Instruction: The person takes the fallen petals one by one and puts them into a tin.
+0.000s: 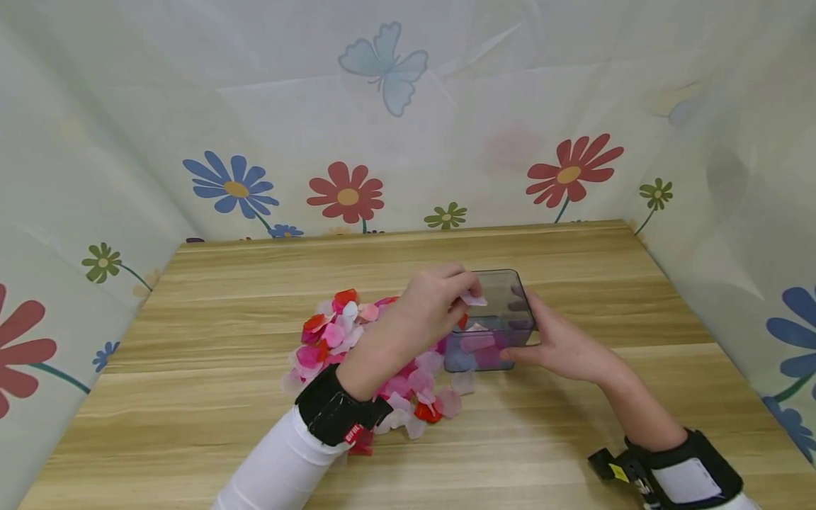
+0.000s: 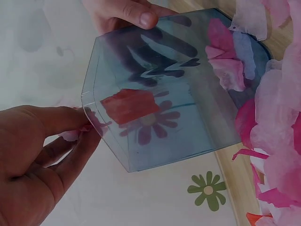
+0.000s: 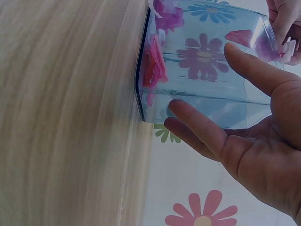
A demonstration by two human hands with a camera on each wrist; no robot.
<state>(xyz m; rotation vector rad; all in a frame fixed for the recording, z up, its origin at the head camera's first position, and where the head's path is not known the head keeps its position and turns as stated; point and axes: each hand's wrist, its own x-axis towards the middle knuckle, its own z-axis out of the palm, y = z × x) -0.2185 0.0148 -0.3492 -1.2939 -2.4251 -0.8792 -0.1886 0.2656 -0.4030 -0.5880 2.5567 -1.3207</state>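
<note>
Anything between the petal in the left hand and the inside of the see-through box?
Nothing visible. The left hand pinches the pale petal right at the rim of the see-through box, and no lid shows over the opening. The right hand holds the box from outside, clear of the opening.

Head cam looks forward and down from above, far enough back to fit the table (image 1: 210, 354), box (image 1: 500, 301), left hand (image 1: 428, 306) and right hand (image 1: 567, 346), plus the flowery backdrop (image 1: 255, 106). Wrist cams are way closer and tipped sideways: the left one faces the box, the right one looks low along the table. They share the box and both hands.
</note>
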